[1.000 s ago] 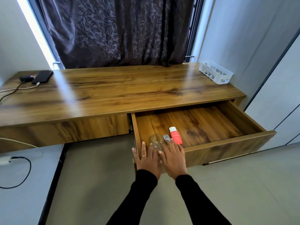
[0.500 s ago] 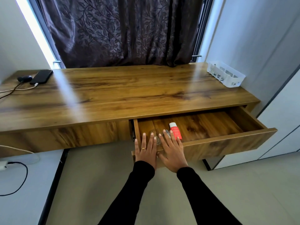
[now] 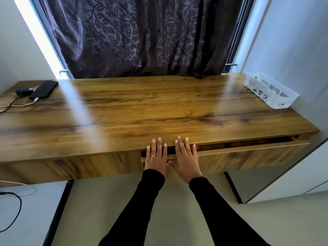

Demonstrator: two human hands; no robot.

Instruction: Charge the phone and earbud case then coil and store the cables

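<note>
Seemingly, in the head view, both hands are pressing flat on the drawer (image 3: 248,155) front at lower centre: left hand (image 3: 156,157) and right hand (image 3: 186,158) are lying with fingers straight, gripping nothing. At upper left the phone (image 3: 44,89) and earbud case (image 3: 24,91) are sitting plugged into cables (image 3: 16,103), apparently charging; next comes unplugging and coiling. No writing is legible.

A black phone (image 3: 44,89) lies flat, screen up, at the tabletop's (image 3: 142,107) far left corner, a white cable (image 3: 21,104) plugged into its near end. Just left, a dark earbud case (image 3: 24,91) carries a black cable (image 3: 10,105).
</note>
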